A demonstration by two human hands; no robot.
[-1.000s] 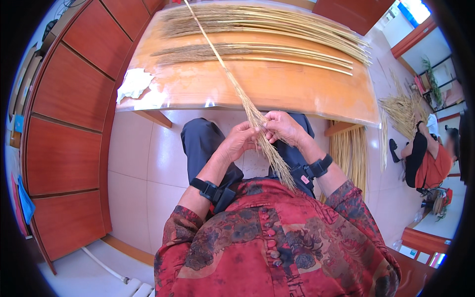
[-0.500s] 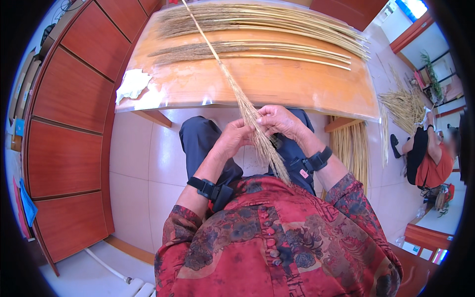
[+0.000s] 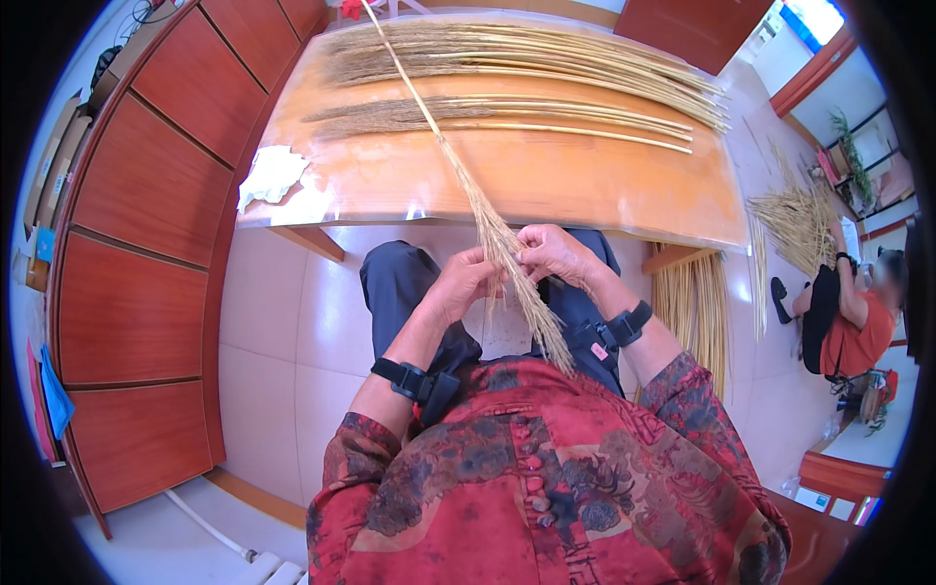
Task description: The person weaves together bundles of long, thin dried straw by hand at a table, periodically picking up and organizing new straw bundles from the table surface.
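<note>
A long dry broomcorn stalk (image 3: pixel 475 198) slants across my lap, its bushy seed head toward my belly and its thin stem reaching over the table. My left hand (image 3: pixel 466 280) pinches the seed head's strands from the left side. From the right, my right hand (image 3: pixel 561 257) grips the same head, thumb and fingers closed on it. A few strands hang loose between my hands. Two groups of similar stalks, a larger pile (image 3: pixel 546 51) and a smaller row (image 3: pixel 575 114), lie on the table beyond, seed heads to the left.
The wooden table (image 3: pixel 585 185) has a clear plastic cover, with a crumpled white paper (image 3: pixel 272 174) at its left corner. More stalks (image 3: pixel 690 302) stand beneath its right end. Red-brown cabinets (image 3: pixel 136 253) line the left. A seated person (image 3: pixel 853 317) is at right near a stalk heap (image 3: pixel 795 222).
The view has shifted slightly, so the table sits lower. My hands have spread a little apart along the seed head, and some strands now hang away from it.
</note>
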